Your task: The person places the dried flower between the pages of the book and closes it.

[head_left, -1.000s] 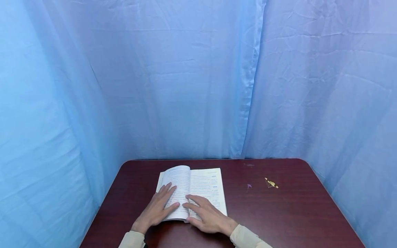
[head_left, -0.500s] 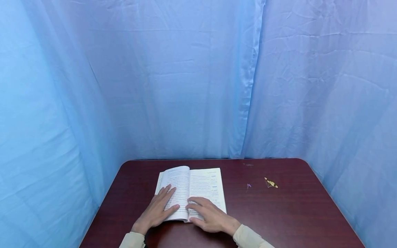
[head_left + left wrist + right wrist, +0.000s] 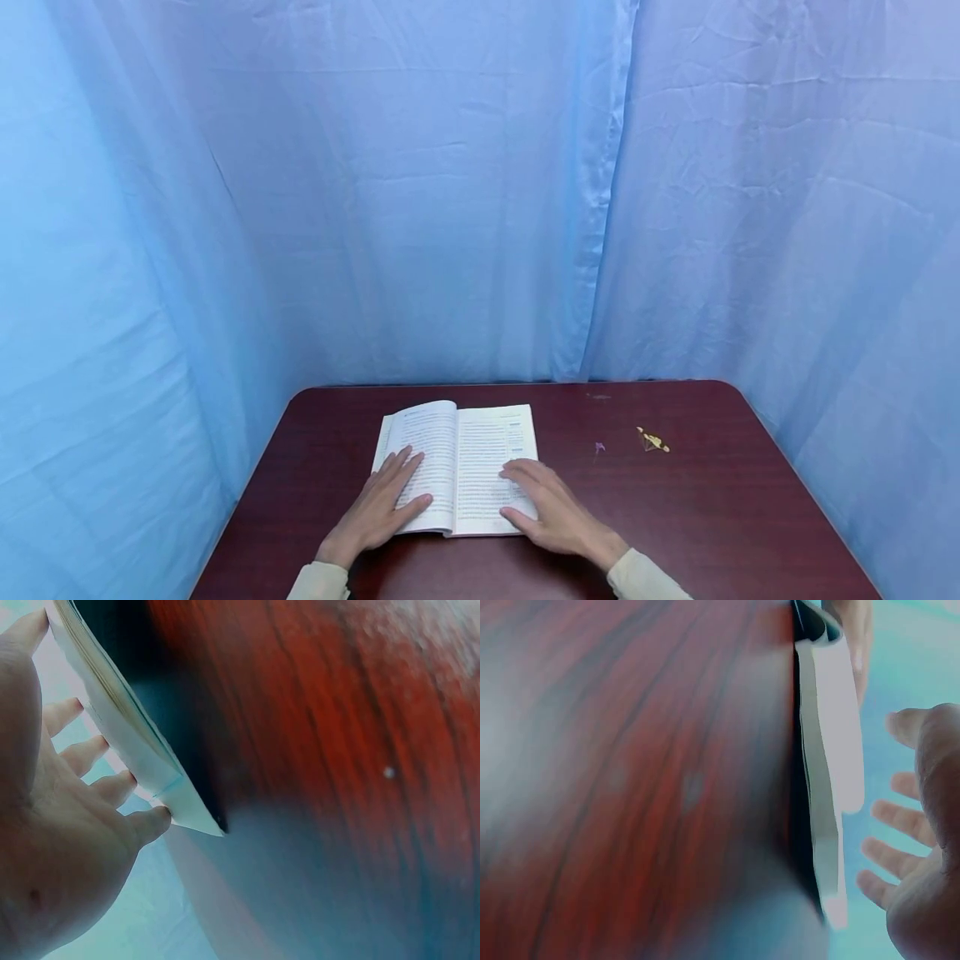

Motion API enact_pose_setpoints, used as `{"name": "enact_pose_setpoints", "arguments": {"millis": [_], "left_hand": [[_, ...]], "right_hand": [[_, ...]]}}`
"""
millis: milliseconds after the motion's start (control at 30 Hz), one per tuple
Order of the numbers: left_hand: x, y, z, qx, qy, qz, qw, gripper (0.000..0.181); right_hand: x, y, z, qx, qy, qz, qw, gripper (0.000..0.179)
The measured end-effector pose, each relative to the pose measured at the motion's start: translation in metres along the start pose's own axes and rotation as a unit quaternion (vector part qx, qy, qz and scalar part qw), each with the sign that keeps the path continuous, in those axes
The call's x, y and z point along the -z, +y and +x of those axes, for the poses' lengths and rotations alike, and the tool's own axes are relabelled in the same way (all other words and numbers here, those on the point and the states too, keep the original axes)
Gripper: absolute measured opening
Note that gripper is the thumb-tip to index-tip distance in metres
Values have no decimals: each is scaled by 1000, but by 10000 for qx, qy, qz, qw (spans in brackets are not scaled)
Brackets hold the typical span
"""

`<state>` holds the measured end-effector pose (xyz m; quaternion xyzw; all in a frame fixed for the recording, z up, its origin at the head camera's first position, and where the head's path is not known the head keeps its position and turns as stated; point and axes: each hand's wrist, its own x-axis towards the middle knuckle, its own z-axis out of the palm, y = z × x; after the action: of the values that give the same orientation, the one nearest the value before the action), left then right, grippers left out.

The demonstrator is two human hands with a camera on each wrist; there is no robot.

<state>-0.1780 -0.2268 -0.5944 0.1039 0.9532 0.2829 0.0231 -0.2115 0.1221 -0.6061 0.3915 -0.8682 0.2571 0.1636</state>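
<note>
An open book (image 3: 480, 450) with printed pages lies on the dark red-brown table, its left page bulging up near the spine. My left hand (image 3: 375, 504) rests on that left page with its fingers spread and straight. In the left wrist view, the fingertips (image 3: 112, 787) touch the page near its edge. Over the lower right part of the right page is my right hand (image 3: 558, 508), holding nothing. From the right wrist, its relaxed, slightly bent fingers (image 3: 900, 821) appear raised clear of the book's page block (image 3: 817, 787).
A small yellow piece (image 3: 654, 440), like a dried flower sprig, lies on the table (image 3: 712, 500) right of the book. Beside it is a smaller purple one (image 3: 599, 448). Blue curtains (image 3: 450, 208) hang behind the table and along both sides.
My right hand has moved right, away from the book's spine toward the outer edge of the right page, uncovering the print there. The left hand has stayed on the left page.
</note>
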Motion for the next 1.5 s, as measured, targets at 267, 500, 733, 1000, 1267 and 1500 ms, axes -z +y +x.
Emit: {"name": "enact_pose_setpoints", "arguments": {"millis": [267, 500, 733, 1000, 1267, 1500], "left_hand": [[1, 0, -1, 9, -12, 17, 10000, 79], [0, 1, -3, 59, -10, -44, 10000, 79], [1, 2, -4, 75, -2, -7, 10000, 79], [0, 0, -4, 56, 31, -16, 10000, 78], [0, -1, -5, 101, -13, -89, 9999, 79], [-1, -1, -5, 73, -4, -101, 9999, 79]], "right_hand": [[23, 30, -20, -853, 191, -128, 9961, 54], [38, 57, -40, -1521, 400, -199, 9874, 54], [47, 82, -50, -2096, 654, -403, 9748, 50], [50, 99, -52, -2698, 376, -495, 9609, 38], [45, 112, -48, -3088, 169, -567, 9493, 43], [43, 119, -42, -3157, 63, -824, 9453, 44]]}}
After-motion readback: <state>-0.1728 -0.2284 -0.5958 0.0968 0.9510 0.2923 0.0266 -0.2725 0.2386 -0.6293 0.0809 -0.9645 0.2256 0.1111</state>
